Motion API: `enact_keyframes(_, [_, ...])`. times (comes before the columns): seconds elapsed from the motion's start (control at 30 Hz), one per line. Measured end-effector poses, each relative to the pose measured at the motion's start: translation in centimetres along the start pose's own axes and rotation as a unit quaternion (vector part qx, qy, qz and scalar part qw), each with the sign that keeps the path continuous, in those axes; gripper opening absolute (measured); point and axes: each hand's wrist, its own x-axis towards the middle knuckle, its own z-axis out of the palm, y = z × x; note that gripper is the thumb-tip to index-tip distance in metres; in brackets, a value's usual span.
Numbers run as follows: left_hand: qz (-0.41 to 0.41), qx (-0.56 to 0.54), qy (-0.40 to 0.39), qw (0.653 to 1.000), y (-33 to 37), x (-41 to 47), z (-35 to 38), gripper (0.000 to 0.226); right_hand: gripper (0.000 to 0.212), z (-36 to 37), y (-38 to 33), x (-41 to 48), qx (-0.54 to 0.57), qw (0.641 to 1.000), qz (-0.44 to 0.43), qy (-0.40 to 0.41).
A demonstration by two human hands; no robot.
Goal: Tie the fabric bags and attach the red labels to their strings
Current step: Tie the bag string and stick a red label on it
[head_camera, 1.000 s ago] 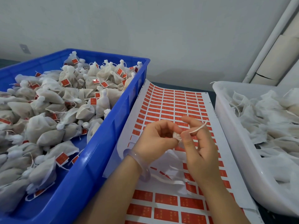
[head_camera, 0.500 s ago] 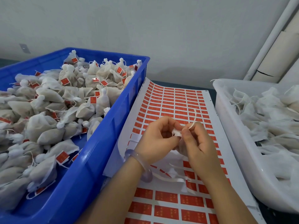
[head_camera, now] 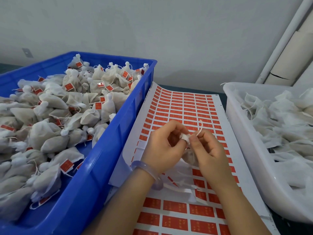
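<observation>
Over the sheet of red labels [head_camera: 183, 106], both hands meet around one small white fabric bag [head_camera: 191, 156]. My left hand [head_camera: 162, 148] pinches the gathered white neck of the bag. My right hand [head_camera: 208, 150] pinches the bag's thin string [head_camera: 200, 128], whose loose end curls upward above my fingers. The bag's filled body hangs between my palms and is mostly hidden. A clear bangle sits on my left wrist.
A blue crate [head_camera: 118, 146] on the left holds several tied bags with red labels. A white tub [head_camera: 245, 148] on the right holds several loose white bags. Peeled backing strips [head_camera: 183, 189] lie on the sheet near my wrists. A grey wall stands behind.
My right hand has drawn in closer to my left hand. The string, stretched out to the right a second ago, now sticks up above my right fingers.
</observation>
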Motion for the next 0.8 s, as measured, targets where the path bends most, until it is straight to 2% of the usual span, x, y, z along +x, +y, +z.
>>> enact_keyframes(0.2, [-0.033, 0.005, 0.017, 0.999, -0.1, 0.0, 0.2, 0.028, 0.030, -0.4, -0.1, 0.0, 0.012, 0.999, 0.015, 0.039])
enact_keyframes(0.37, [-0.028, 0.037, 0.014, 0.999, -0.1, 0.2, -0.4, 0.032, 0.032, 0.2, 0.0, -0.2, 0.043, 0.994, 0.021, 0.095])
enact_keyframes(0.47, [-0.026, 0.074, -0.017, 0.997, 0.0, 0.2, -0.3, 0.028, 0.026, 0.7, 0.1, -0.4, 0.054, 0.990, 0.025, 0.129])
enact_keyframes(0.57, [-0.003, 0.122, 0.002, 0.992, -0.1, 0.2, -0.3, 0.012, 0.022, 0.8, 0.1, -0.4, 0.048, 0.988, 0.016, 0.143])
enact_keyframes(0.7, [0.022, 0.181, 0.008, 0.983, 0.1, 0.2, -0.2, 0.016, 0.014, 0.8, -0.1, -0.4, 0.017, 0.987, -0.026, 0.157])
enact_keyframes(0.8, [0.010, 0.196, -0.001, 0.981, 0.1, 0.2, 0.1, 0.019, 0.011, 1.0, 0.0, -0.5, -0.002, 0.986, -0.035, 0.161])
